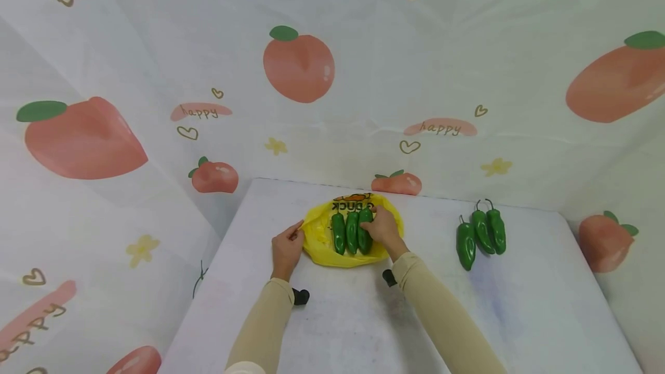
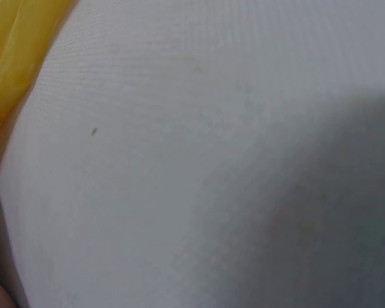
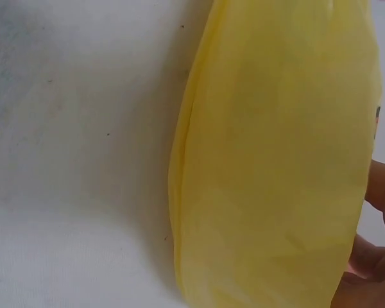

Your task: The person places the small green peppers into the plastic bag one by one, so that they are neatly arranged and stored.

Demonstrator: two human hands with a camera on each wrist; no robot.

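A yellow plastic bag (image 1: 322, 255) with dark print lies spread open on the table. Its left rim is pinched by my left hand (image 1: 287, 250). Three green peppers lie side by side in the bag: a left one (image 1: 339, 234), a middle one (image 1: 351, 235) and a right one (image 1: 365, 241). My right hand (image 1: 384, 228) reaches over the bag's right side and grips the right pepper. The left wrist view catches only a corner of the bag (image 2: 16, 51). In the right wrist view the bag's wall (image 3: 276, 160) hides the peppers, with fingers (image 3: 382, 192) behind its edge.
Three more green peppers, one nearer (image 1: 466, 244) and two close together (image 1: 483, 232), lie to the right on the white table (image 1: 540, 305). A white curtain (image 1: 363, 74) with fruit prints hangs behind and along the sides.
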